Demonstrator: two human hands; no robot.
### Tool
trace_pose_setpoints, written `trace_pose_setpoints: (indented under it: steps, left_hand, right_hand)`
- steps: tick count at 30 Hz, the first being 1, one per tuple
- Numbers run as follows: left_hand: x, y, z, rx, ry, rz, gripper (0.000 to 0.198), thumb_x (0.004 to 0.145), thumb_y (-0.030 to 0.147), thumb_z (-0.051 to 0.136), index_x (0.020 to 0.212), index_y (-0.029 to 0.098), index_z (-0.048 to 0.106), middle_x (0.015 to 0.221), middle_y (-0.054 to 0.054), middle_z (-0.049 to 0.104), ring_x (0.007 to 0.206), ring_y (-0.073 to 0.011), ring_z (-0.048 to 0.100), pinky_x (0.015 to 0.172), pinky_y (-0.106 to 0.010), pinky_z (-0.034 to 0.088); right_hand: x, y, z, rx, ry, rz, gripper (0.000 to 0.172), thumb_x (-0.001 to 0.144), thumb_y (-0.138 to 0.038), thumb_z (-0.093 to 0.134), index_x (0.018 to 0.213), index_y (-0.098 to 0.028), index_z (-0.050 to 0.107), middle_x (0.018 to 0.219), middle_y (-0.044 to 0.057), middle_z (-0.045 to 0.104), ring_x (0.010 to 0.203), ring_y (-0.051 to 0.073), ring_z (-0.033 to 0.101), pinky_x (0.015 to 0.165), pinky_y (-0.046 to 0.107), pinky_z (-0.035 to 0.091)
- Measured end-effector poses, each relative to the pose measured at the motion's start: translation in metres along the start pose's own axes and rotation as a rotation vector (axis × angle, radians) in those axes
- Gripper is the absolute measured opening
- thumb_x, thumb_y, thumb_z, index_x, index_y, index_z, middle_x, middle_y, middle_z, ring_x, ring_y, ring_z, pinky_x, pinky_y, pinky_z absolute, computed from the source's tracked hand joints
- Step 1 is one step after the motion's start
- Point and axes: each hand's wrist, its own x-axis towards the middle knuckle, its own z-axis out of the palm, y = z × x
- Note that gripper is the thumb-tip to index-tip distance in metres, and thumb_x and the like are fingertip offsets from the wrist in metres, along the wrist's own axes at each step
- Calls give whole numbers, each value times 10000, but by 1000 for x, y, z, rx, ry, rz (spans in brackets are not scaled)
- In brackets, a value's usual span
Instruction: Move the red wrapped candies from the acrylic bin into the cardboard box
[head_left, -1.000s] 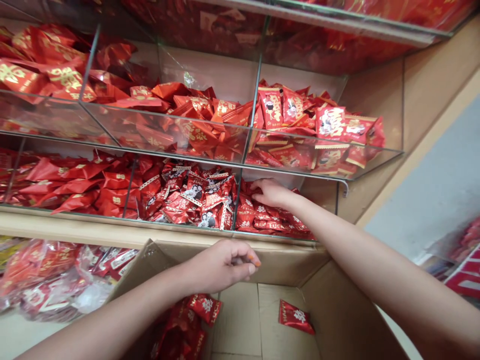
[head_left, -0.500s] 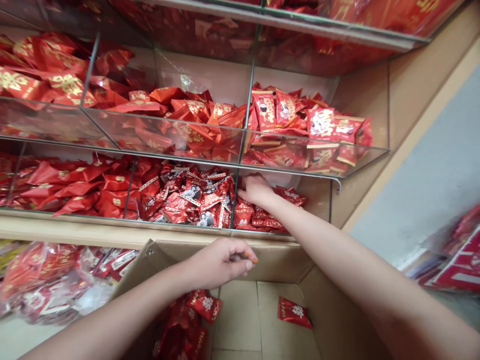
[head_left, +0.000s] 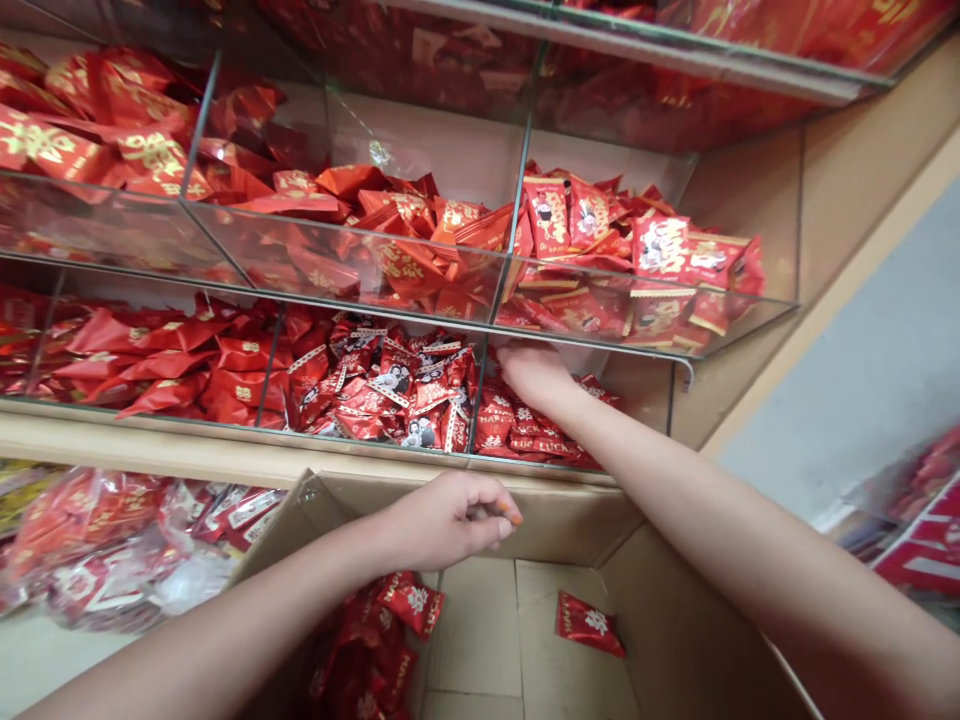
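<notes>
My right hand (head_left: 534, 375) reaches into the lower right compartment of a clear acrylic display case (head_left: 360, 270). It rests on small red foil packets (head_left: 525, 435), and its fingertips are hidden behind the shelf edge. My left hand (head_left: 450, 520) hangs curled over the near wall of a cardboard box (head_left: 555, 525), with a small orange tip showing at the fingers. I cannot tell what that tip is. Below it, red packets (head_left: 410, 604) lie heaped in the box, and a single packet (head_left: 590, 624) lies apart on the bottom.
The case has further compartments packed with red and gold packets, including photo-printed ones (head_left: 382, 385). A wooden ledge (head_left: 150, 445) runs below it. Clear bags of red goods (head_left: 97, 540) lie left of the box. Red printed goods (head_left: 919, 560) stand at the far right beside a grey floor (head_left: 847, 400).
My right hand has moved left and then back right among the packets. My left hand stays over the box, and the view has shifted slightly.
</notes>
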Motion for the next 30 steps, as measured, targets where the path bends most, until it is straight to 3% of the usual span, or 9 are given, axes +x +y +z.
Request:
trace_pose_setpoints:
  steps: [3,8,12,15,18,21,23,27,30]
  left_hand:
    - [0,-1,0,-14,-1,-6,189,770,284,460,853,142,554,684,3,542,611,-88,473,600,-207,395]
    - [0,-3,1,-14,4,-10,208,767,302,465,860,140,557,703,-3,550,617,-89,471,606,-208,393]
    - [0,-1,0,13,14,-14,213,765,309,467,855,143,566,708,-1,554,618,-87,464,600,-202,387]
    - [0,0,0,11,11,-16,205,763,303,467,856,150,567,699,6,549,614,-85,463,595,-199,384]
    - [-1,1,-1,5,9,-18,188,759,282,469,851,150,568,688,10,539,607,-82,455,589,-198,379]
    - [-1,2,-1,7,8,-25,175,756,262,470,847,149,568,677,14,530,598,-80,448,584,-198,375]
    - [0,2,0,10,5,-22,170,758,254,468,849,149,566,672,17,524,596,-79,443,585,-199,374]
    - [0,2,0,27,2,2,164,765,250,461,844,151,565,672,20,518,594,-76,431,585,-196,371]
    - [-1,1,-1,54,5,12,166,766,251,460,842,151,569,669,20,519,592,-75,431,581,-194,368]
  right_hand:
    - [1,-8,3,-83,113,-76,275,808,-118,321,920,-125,571,938,146,600,870,246,549,750,342,392]
    - [6,-6,2,3,-10,-64,239,793,-138,378,902,-146,591,943,121,612,855,209,564,722,278,406]
    - [3,17,-5,230,-64,-5,255,806,-256,405,976,-196,585,1020,41,612,891,165,554,759,228,407]
    - [-8,44,-12,173,-63,135,301,820,-237,357,1026,-184,572,1077,57,590,920,186,543,787,262,401]
    - [-22,68,-12,19,-292,191,278,745,-221,463,977,-164,605,1011,84,616,871,218,560,739,279,416]
    - [-34,79,-4,-23,-472,151,432,651,-284,578,1058,-137,568,1075,103,584,896,231,557,723,264,424]
    - [-37,80,3,-22,-448,130,502,652,-291,577,1117,-110,526,1113,121,561,939,231,545,748,256,415]
    - [-35,80,11,8,-370,119,375,734,-200,457,1090,-133,551,1081,113,585,929,215,554,740,250,403]
    - [-31,82,10,47,-309,185,329,799,-232,377,1053,-171,576,1072,99,592,892,209,564,731,262,404]
